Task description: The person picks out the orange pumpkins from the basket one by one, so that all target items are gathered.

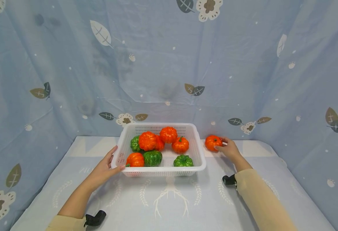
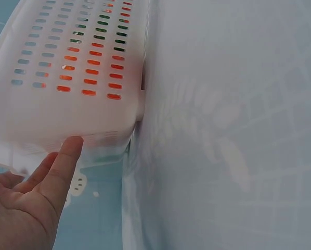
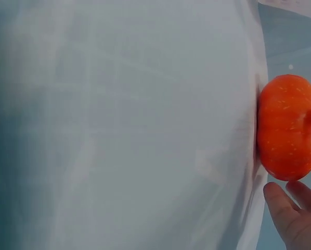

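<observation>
A white plastic basket (image 1: pixel 164 169) with slotted walls stands on the table, holding several orange pumpkins (image 1: pixel 147 141) and three green ones (image 1: pixel 183 161). My left hand (image 1: pixel 105 168) rests against the basket's left end, thumb at the front corner, fingers along the side. In the left wrist view its fairly straight fingers (image 2: pixel 69 151) touch the outer wall. To the right of the basket, a small orange pumpkin (image 1: pixel 213 143) sits on the table. My right hand (image 1: pixel 230 150) holds it from the right, thumb in front and fingers behind. In the right wrist view, part of that hand (image 3: pixel 301 219) is cut off.
A pale patterned cloth covers the table (image 1: pixel 172 199). Behind it and at both sides hangs a blue curtain (image 1: pixel 157 80) with leaf and flower prints, close to the table's back edge. A black wrist device (image 1: pixel 95 218) is by each sleeve.
</observation>
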Demonstrator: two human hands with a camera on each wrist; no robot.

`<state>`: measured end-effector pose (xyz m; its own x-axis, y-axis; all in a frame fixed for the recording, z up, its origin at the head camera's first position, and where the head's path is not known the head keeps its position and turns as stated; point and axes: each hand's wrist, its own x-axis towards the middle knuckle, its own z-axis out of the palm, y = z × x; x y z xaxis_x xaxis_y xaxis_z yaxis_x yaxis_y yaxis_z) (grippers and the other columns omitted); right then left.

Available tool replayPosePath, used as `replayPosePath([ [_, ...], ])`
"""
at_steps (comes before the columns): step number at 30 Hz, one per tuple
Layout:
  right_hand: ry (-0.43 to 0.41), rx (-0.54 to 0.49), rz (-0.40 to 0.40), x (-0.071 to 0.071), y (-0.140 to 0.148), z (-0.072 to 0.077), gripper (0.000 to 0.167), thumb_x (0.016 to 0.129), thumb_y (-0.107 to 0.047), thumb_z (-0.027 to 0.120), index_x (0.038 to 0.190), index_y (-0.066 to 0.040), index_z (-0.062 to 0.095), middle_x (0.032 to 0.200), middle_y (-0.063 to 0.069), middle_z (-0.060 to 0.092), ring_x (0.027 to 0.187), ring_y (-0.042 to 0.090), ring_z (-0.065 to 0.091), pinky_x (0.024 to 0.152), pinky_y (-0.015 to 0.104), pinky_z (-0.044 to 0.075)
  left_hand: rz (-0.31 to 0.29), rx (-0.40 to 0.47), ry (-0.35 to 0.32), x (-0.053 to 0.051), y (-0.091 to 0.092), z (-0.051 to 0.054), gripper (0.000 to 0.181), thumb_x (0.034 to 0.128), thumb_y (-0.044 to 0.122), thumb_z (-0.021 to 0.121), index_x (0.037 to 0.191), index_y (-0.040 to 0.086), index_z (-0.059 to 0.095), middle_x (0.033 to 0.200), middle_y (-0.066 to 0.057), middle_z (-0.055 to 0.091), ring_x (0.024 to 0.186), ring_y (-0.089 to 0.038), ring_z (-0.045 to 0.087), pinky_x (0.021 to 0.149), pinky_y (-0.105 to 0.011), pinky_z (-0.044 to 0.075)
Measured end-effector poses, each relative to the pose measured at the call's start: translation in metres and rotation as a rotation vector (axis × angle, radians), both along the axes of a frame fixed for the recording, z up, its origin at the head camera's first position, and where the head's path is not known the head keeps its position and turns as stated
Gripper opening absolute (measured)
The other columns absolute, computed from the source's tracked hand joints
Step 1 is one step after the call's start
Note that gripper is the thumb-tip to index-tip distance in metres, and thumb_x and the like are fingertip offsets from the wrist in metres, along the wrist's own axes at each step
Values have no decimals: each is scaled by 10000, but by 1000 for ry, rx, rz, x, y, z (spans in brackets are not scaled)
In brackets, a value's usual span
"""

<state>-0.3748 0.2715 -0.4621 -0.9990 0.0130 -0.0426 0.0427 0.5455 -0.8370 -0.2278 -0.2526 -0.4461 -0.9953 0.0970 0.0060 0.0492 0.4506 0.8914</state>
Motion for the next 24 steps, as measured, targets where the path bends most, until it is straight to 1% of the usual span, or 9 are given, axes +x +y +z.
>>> replayPosePath([
  [5,1,18,25,7,4,11,719,940,-149,696,1527,33,324,1557,298,300,1392,475,350,1115,541,357,-7,5,-4,0,1,0,1021,905,325,744,1625,170,37,1563,-261,311,1396,-457,373,1020,-578,438],
  [8,-3,52,36,12,6,21,721,941,-172,702,1527,22,329,1556,308,286,1401,486,328,1104,559,362,-8,13,-12,0,1,1,1027,903,328,748,1625,180,34,1576,-255,294,1406,-456,359,1024,-582,432],
  [12,6,80,65,19,4,35,697,942,-182,700,1515,18,355,1541,311,310,1404,486,325,1096,576,362,-5,9,-21,0,2,2,1034,903,329,749,1626,186,23,1594,-251,261,1419,-460,336,1031,-586,420],
  [18,65,141,146,31,-6,57,663,946,-194,699,1494,18,394,1515,294,379,1383,485,367,1085,591,369,-7,3,-12,1,1,3,1029,906,319,745,1625,168,24,1608,-256,231,1421,-470,324,1031,-599,413],
  [20,88,154,189,36,-11,67,652,948,-200,698,1485,26,406,1506,291,395,1374,493,377,1073,596,381,-8,-1,-8,1,0,2,1027,904,320,747,1625,168,31,1604,-259,240,1417,-469,333,1030,-599,417],
  [24,108,169,263,44,-25,91,619,945,-206,701,1461,24,449,1487,278,433,1355,488,410,1041,588,423,-12,-11,-8,0,0,2,1032,905,314,746,1624,163,22,1598,-271,244,1412,-469,342,1028,-591,425],
])
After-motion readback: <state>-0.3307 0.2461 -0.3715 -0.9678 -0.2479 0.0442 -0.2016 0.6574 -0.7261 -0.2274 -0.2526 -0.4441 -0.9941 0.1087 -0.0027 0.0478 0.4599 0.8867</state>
